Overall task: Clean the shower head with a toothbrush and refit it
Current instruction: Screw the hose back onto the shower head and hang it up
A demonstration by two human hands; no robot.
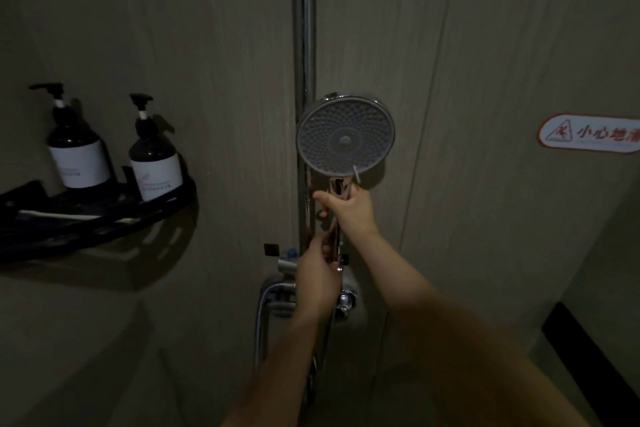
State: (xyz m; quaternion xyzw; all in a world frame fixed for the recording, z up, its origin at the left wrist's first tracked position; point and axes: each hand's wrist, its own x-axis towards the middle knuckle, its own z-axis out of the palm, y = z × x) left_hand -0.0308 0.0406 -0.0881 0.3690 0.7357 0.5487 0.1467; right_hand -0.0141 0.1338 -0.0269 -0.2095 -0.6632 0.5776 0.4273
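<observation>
Shower head (345, 139) sits face-out beside the chrome riser pole (303, 45), both hands on its handle: right hand (346, 210) wraps the upper part just under the disc, left hand (317, 272) grips the lower end near the mixer valve (346, 302). Rigid, probably light, chrome likely slippery, so hold the handle, not the face. Toothbrush possibly on the corner shelf (104, 218); cannot tell.

A black corner shelf (104, 218) hangs on the wall at left. Two dark pump bottles with white labels stand on it, one (74, 149) farther left, the other (154, 159) right of it (apart, both upright). A toothbrush (59, 215) lies flat along the near edge.
</observation>
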